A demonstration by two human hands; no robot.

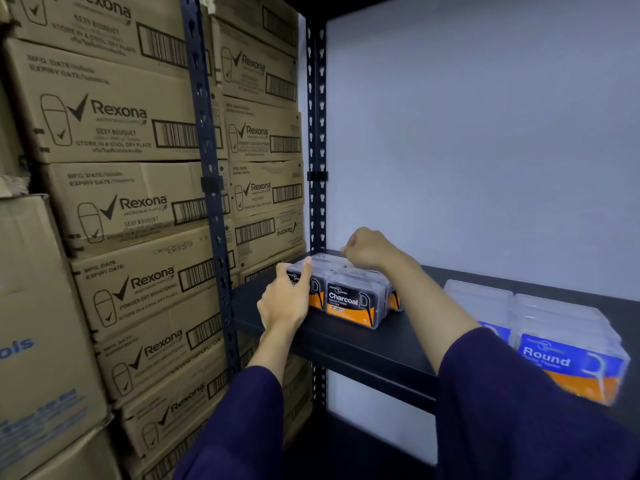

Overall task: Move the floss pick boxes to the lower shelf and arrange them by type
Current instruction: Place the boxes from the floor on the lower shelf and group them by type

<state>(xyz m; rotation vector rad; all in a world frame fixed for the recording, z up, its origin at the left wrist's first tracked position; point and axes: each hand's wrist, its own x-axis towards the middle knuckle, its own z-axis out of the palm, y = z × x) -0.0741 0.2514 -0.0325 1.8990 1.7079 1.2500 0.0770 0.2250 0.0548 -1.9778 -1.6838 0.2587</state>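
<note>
Floss pick boxes sit in two groups on the dark shelf [349, 344], and we read the split as sorting by type: the black Charcoal boxes [353, 303] at the left end, the blue Round boxes [568, 344] well apart at the right end.

Our left hand [287, 299] is against the left front corner of the Charcoal group, thumb curled over the top edge of the corner box and fingers round its side, so it grips that box. Our right hand [367, 251] rests on top of the group toward the back, fingers curled under; we cannot tell whether they pinch a lid or just press down. We judge the two hands are squaring the group into the corner by the upright post [317, 133], one steadying the front while the other tidies the back.

Counting is partly guesswork. Of the Charcoal boxes, two labels face us plainly, a third orange edge shows to the right, and clear lids suggest another row behind. The Round group shows at least four lids; blur and our sleeve [502, 393] hide the rest.

Stacked cardboard cartons [114, 209] fill the space to the left.
</note>
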